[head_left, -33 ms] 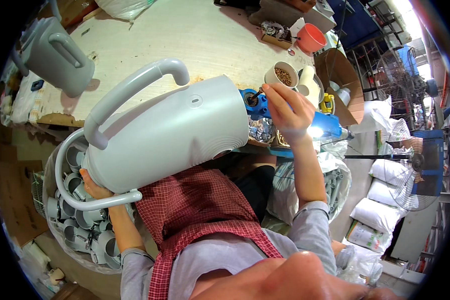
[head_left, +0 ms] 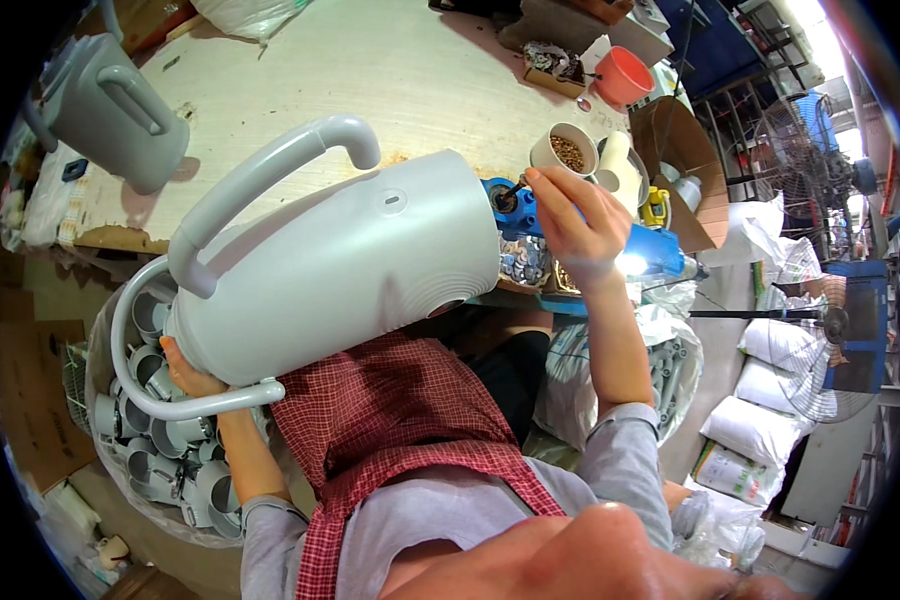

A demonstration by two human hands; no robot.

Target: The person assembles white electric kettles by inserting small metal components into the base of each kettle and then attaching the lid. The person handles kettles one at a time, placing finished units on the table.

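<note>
A large light-grey plastic jug body [head_left: 340, 265] with two curved handles lies tilted across my lap and the table edge. My left hand [head_left: 190, 372] is closed around its base end at the lower left, with the fingers partly hidden beneath it. By the jug's wide end, my right hand [head_left: 582, 222] pinches a small dark rod-like piece [head_left: 515, 187]. That piece points into the dark round hollow of a blue fitting [head_left: 511, 212]. A blue power tool body [head_left: 658, 252] extends to the right behind my right wrist.
A cup of brass-coloured small parts [head_left: 567, 152] and a red cup [head_left: 623, 76] stand on the table [head_left: 390, 70]. Another grey jug [head_left: 120, 115] is at far left. Bags of grey parts [head_left: 160, 450] flank me; a fan [head_left: 835, 320] and white sacks [head_left: 750, 430] stand right.
</note>
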